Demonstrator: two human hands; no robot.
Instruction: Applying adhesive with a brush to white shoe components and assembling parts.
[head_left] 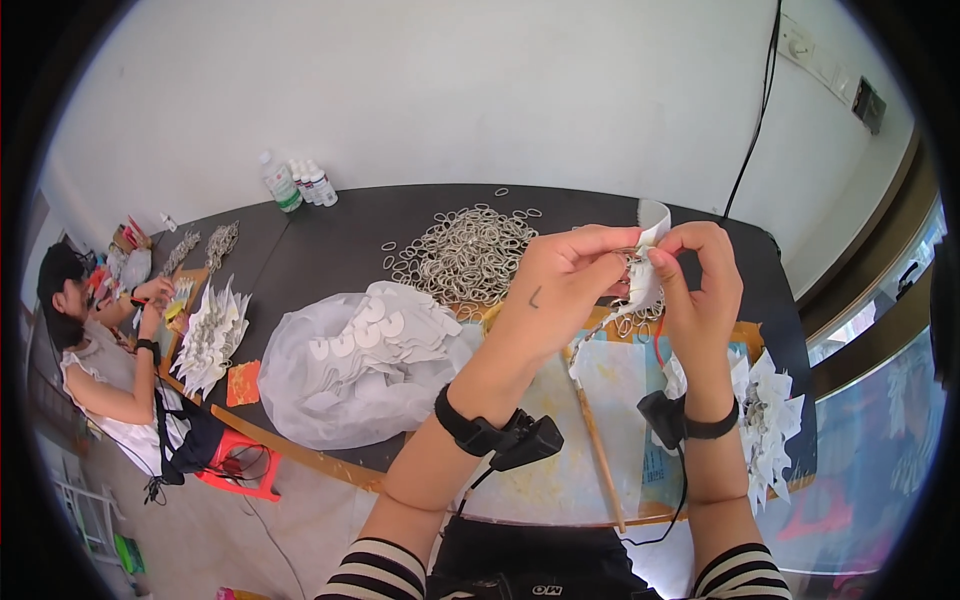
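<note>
1. Pinching a floppy white piece [646,283] from both sides, with the left fingers [600,239] and the right fingers [674,278], over the right part of the dark counter [330,235].
2. Lying right between the two sets of fingers, about as near to one as to the other.
3. Running the long way up and down in view, away from the body, with a curled end poking out past the fingertips.
4. To the left of the left fingers, heaped on the counter: many metal rings [465,250]. Much nearer to the left fingers than to the right fingers.
5. Hidden under the fingertips: the middle of the white piece. Cannot tell if folded there, or joined to anything.
6. Too small to make out well: some shiny bits [629,262] by the left fingertips.
7. Partly covered by the right wrist [712,400]: a pile of pointy white pieces [772,415].
</note>
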